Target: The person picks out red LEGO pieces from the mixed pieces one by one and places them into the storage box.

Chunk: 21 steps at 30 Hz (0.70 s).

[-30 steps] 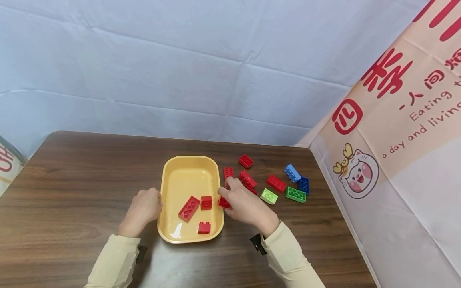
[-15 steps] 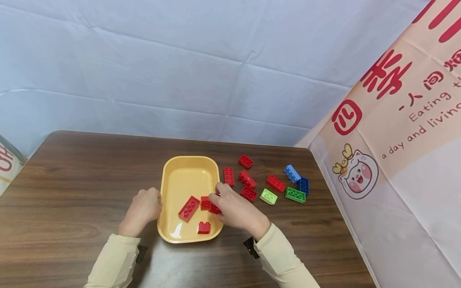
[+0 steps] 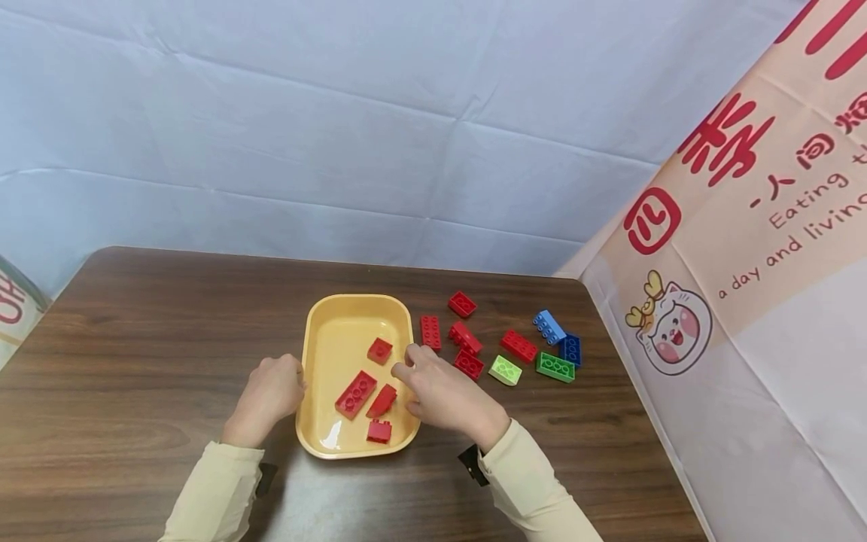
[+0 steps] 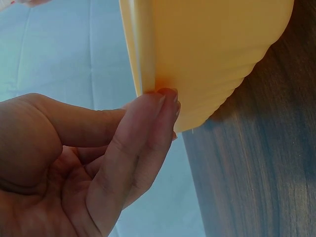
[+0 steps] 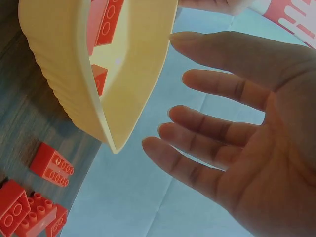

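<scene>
My left hand (image 3: 271,393) holds the left rim of a yellow plastic tray (image 3: 325,312); in the left wrist view its fingertips (image 4: 165,101) lie against that rim. Above the tray's right edge, my right hand (image 3: 443,388) is empty, its fingers apart in the right wrist view. Inside the tray lie a long red brick (image 3: 355,394), a small red brick (image 3: 380,350), a curved red brick (image 3: 382,401) and a red two-stud brick (image 3: 379,431).
Right of the tray several red bricks (image 3: 430,333) are scattered on the wooden table (image 3: 169,339). Farther right lie a lime brick (image 3: 506,369), a green brick (image 3: 555,366), a light blue brick (image 3: 549,327) and a dark blue brick (image 3: 571,349). White cloth (image 3: 305,150) hangs behind.
My right hand carried the curved red brick over the tray's right edge and let go of it inside. The small red brick there shifted away from me. My left hand stayed put.
</scene>
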{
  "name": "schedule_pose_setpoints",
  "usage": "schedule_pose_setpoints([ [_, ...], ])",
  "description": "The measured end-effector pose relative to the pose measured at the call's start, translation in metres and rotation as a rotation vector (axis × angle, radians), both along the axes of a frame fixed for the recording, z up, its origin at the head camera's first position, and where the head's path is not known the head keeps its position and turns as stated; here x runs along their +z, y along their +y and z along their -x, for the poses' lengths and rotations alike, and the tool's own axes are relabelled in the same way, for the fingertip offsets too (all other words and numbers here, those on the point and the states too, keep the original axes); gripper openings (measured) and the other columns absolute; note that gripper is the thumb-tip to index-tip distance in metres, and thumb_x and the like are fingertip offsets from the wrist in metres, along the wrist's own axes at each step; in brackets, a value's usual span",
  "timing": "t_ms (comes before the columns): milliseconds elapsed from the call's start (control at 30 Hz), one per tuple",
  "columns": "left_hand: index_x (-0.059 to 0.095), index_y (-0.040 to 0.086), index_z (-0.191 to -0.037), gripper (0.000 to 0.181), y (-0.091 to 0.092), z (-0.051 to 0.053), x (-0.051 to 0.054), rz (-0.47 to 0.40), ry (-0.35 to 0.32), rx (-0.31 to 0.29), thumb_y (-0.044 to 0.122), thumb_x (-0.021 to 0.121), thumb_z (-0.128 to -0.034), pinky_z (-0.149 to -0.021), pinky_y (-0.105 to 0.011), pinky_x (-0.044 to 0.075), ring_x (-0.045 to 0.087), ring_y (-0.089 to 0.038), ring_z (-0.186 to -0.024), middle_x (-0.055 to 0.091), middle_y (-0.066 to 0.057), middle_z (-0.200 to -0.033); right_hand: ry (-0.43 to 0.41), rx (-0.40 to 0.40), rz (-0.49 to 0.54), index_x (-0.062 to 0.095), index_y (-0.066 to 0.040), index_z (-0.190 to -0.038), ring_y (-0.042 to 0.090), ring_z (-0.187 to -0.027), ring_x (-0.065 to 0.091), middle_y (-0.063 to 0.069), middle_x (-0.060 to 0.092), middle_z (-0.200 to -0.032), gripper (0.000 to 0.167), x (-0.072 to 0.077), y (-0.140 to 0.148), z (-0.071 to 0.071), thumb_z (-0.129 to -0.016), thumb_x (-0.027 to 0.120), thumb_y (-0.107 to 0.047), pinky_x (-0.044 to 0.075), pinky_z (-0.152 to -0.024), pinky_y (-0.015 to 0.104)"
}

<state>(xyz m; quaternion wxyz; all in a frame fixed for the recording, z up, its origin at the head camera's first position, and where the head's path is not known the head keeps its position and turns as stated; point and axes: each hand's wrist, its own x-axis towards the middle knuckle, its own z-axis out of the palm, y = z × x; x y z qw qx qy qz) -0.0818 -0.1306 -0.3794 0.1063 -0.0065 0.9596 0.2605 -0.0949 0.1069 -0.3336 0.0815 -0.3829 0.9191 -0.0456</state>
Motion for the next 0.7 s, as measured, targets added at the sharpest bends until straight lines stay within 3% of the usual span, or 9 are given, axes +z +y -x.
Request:
schedule_pose_setpoints([
  [500, 0.055, 0.004, -0.063, 0.016, 0.0, -0.001, 0.0, -0.003, 0.002, 0.002, 0.001, 0.056, -0.0789, -0.052, -0.034, 0.038, 0.046, -0.024, -0.058, 0.046, -0.007, -0.059, -0.051, -0.062, -0.005, 0.06, -0.008, -0.113, 0.014, -0.086, 0.043, 0.004, 0.049, -0.099, 0.041, 0.003, 0.016, 0.007, -0.076, 0.074, -0.018, 0.045, -0.071, 0.023],
  [700, 0.055, 0.004, -0.062, 0.017, 0.0, -0.001, 0.0, -0.015, 0.006, 0.003, 0.001, 0.056, -0.0786, -0.052, -0.033, 0.038, 0.045, -0.023, -0.057, 0.046, -0.006, -0.058, -0.089, -0.122, -0.012, 0.059, -0.01, -0.115, 0.015, -0.088, 0.046, 0.004, 0.05, -0.102, 0.045, 0.002, 0.026, 0.013, -0.075, 0.075, -0.02, 0.047, -0.074, 0.027],
])
